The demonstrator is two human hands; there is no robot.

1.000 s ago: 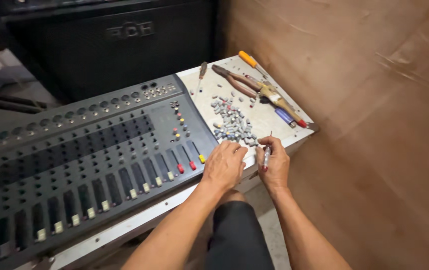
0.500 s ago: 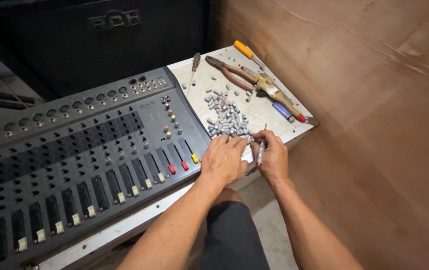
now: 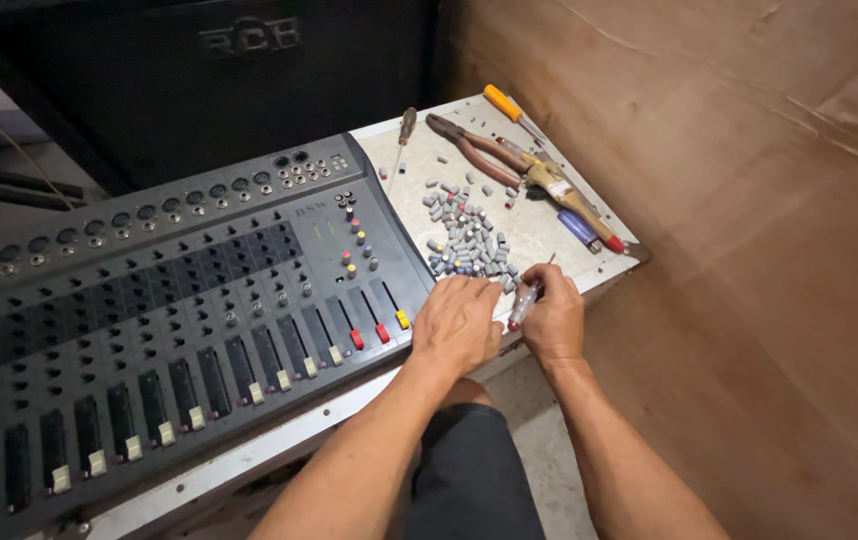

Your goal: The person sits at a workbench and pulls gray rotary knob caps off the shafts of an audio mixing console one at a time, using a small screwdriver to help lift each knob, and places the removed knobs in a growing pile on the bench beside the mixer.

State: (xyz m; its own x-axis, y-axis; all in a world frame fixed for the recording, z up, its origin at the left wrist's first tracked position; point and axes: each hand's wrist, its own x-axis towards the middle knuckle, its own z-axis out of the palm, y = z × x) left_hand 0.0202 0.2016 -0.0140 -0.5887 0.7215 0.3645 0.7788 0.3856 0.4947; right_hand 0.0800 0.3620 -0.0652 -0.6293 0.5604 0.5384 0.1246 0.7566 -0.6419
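Two hands at the mixer's corner

Right hand (image 3: 552,322) closed around a small clear-handled screwdriver (image 3: 526,300), tip up. Left hand (image 3: 459,322) palm-down, fingers curled at the audio mixer (image 3: 179,300) edge, touching the right; contents of its grip: cannot tell. Just beyond, grey knob caps (image 3: 467,240) heaped on the white surface (image 3: 549,235); pliers (image 3: 479,150) farther back.
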